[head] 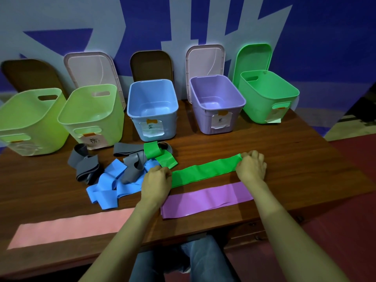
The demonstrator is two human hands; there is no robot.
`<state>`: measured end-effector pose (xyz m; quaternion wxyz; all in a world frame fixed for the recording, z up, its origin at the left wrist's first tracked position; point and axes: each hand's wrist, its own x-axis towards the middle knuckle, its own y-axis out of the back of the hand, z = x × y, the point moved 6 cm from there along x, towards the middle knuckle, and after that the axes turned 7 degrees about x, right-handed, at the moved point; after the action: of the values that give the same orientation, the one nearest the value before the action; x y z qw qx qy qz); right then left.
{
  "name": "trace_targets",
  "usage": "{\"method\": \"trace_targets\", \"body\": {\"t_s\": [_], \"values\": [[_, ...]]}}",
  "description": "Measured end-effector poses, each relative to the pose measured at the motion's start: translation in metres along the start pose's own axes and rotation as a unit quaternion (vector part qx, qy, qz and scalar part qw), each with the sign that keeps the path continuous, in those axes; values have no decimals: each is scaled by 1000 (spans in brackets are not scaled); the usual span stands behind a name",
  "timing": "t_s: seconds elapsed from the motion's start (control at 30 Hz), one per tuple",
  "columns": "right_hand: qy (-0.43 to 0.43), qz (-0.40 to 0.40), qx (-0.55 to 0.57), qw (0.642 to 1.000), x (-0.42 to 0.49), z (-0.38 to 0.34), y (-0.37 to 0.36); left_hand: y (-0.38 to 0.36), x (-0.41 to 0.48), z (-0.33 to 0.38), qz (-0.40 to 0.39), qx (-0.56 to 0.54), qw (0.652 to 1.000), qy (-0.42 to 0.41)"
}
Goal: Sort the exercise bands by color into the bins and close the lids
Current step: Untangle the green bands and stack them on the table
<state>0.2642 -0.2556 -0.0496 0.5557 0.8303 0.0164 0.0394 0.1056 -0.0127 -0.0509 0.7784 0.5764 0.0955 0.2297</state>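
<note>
From the head camera, five open bins stood in a row along the far side of the wooden table (295, 159): two yellow-green bins (61, 123) at the left, then a blue bin (152, 106), a purple bin (215, 102) and a green bin (268, 98). Their lids leaned upright against the wall behind them, the green lid (254, 58) among them, so every bin was open to take bands and none had yet been closed. All the bins whose insides showed looked bare.

The bands lay in front of the bins. A pink band (69, 226) and a purple band (207, 200) were spread flat near the table's front edge, probably laid out to keep the colours apart. A tangle of blue bands (107, 188) and grey bands (85, 165) sat left of centre, with a folded green band (158, 154) on its far side.

The long green band (205, 171) lay flat on the table just beyond the purple one, drawn out lengthwise between the two hands. The left hand (156, 180) had its fingers curled over the band's left end, gripping it. The right hand (252, 167) was likewise closed on the right end, knuckles up. Holding both ends looked like a way to straighten the band before folding or lifting it toward the green bin, which stood well apart at the far right.
</note>
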Motion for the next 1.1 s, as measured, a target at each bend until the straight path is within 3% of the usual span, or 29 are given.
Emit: {"method": "trace_targets", "body": {"t_s": [0.17, 0.37, 0.6, 0.8, 0.97, 1.1], "values": [[85, 12, 28, 996, -20, -26, 2, -1, -1, 11, -2, 4, 999, -38], [184, -63, 64, 979, -50, -70, -17, -9, -6, 12, -47, 16, 998, -47], [183, -120, -4, 976, -60, -87, -38, -6, -3, 5, -82, -31, 996, -33], [222, -111, 55, 967, -56, -122, -36, 25, 8, -13, 38, -122, 992, 7], [230, -142, 114, 956, -57, -164, -52, 38, 25, -31, 78, -75, 994, -6], [184, -166, 80, 965, -52, -178, -75, 32, 40, -35, 64, -21, 996, -55]]}}
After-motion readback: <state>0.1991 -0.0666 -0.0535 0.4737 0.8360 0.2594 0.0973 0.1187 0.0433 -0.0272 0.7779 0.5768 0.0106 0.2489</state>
